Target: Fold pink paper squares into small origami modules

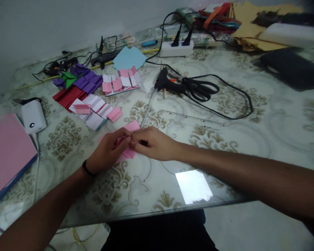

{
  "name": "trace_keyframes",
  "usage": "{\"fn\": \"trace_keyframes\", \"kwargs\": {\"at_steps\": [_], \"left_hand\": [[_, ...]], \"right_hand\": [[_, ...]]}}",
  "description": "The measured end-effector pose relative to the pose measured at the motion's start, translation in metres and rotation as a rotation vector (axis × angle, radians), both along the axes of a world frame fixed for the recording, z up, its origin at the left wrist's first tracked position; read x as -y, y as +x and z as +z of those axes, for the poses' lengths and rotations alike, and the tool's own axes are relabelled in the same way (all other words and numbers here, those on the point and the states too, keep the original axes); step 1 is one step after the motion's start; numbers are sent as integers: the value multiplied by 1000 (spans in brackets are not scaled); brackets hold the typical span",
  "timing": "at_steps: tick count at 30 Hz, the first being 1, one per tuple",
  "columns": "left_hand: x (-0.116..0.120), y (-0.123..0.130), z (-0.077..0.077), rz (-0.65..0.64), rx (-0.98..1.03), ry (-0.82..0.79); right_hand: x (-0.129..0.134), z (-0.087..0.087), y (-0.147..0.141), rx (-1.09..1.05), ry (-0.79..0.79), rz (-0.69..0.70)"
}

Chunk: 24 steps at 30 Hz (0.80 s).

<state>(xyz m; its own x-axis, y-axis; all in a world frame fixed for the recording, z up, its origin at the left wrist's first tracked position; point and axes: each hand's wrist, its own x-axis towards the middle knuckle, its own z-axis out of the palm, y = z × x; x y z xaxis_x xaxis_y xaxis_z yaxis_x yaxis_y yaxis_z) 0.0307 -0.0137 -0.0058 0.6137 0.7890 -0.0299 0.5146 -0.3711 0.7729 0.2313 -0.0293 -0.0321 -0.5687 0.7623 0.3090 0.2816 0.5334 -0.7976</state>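
Observation:
Pink folded paper (132, 128) lies on the patterned table under and between my two hands. My left hand (108, 148), with a black band at its wrist, is closed on the paper, thumb and fingers pinching its middle. From the right, my right hand (155, 143) meets it, thumb and index finger pressed together at the paper; the fingertips of both hands touch or nearly touch. What exactly the right fingertips pinch is too small to tell. Just beyond the hands, a glue gun (167, 82) rests on the table with a clear stick pointing toward them.
Folded pink-and-white papers (95, 111), purple pieces (88, 82) and a light blue sheet (129, 58) lie beyond my hands. A power strip (176, 48) stands at the back, a clear ruler (193, 118) right, a white power bank (34, 116) and pink sheets (10, 153) left.

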Motion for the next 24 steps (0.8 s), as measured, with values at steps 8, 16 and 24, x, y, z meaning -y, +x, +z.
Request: {"fn": "trace_keyframes", "kwargs": {"at_steps": [8,16,24], "left_hand": [[0,0,2,-10,6,-1],[0,1,2,-7,-3,4],[0,0,0,-11,12,5]], "right_hand": [[-1,0,0,-16,18,1],[0,1,-1,-1,13,2],[0,0,0,2,25,3]]}}
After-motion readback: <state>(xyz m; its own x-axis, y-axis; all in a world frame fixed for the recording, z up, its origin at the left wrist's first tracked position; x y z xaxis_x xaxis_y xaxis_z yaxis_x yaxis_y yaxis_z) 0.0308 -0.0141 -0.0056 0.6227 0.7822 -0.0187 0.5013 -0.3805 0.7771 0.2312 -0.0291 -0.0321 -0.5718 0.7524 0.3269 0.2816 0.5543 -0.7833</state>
